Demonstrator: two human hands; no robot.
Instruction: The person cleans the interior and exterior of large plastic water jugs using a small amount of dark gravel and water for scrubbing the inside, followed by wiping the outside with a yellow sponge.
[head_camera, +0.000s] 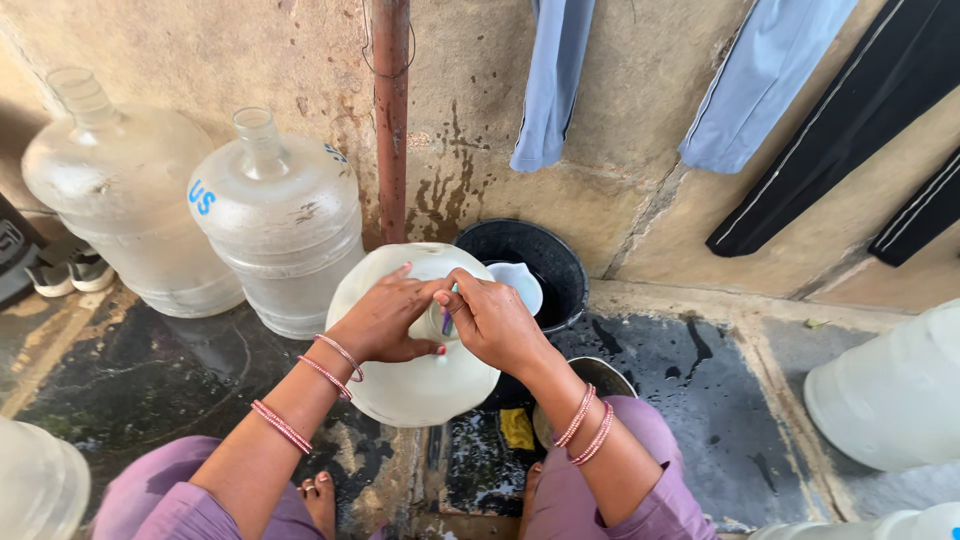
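A large clear plastic water jug (410, 380) stands on the wet floor right in front of me. My left hand (385, 320) wraps around its neck. My right hand (490, 320) is at the jug's mouth, fingers pinched on a small thin dark thing that I cannot identify. Pink bangles ring both wrists. Behind the jug sits a black bucket (560, 265) with a white scoop (520, 285) in it.
Two more big clear jugs (280, 220) (120, 180) stand against the stained wall at left, beside a rusty pipe (391, 110). Another white jug (890, 390) is at right. Clothes (760, 80) hang on the wall. A yellow scrap (517, 428) and a metal bowl (600, 375) lie near my knees.
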